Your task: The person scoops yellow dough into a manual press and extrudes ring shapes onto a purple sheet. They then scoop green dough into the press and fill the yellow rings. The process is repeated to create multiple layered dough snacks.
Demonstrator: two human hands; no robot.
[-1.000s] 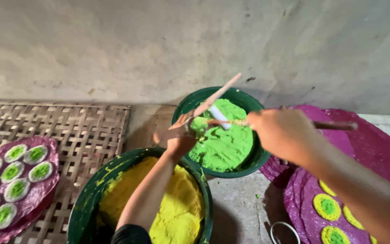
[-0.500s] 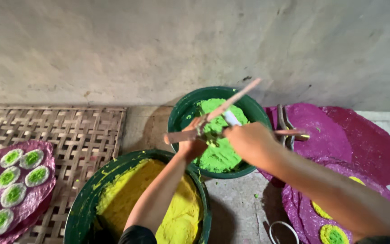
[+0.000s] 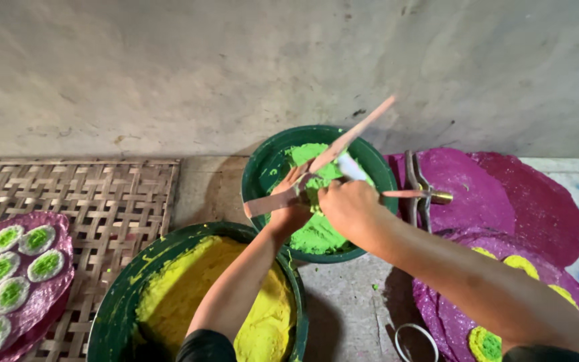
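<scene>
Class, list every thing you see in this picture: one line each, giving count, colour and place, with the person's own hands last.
green paste basin: one, dark green, filled with bright green paste, centre by the wall.
yellow paste basin: one, dark green, filled with yellow paste, bottom centre.
wooden sticks: two, pale pinkish, crossed over the green basin.
woven mat: one, brown, left floor.
purple sheets: several, magenta, right floor; some bear yellow-green rounds.
purple tray sheet: one, magenta, far left, dotted with white-rimmed green rounds.
metal tongs: one, grey, on the right sheets.
wire ring: one, pale, bottom right.
wall: one, grey concrete, behind.
left hand: holds a stick.
right hand: holds a stick.
</scene>
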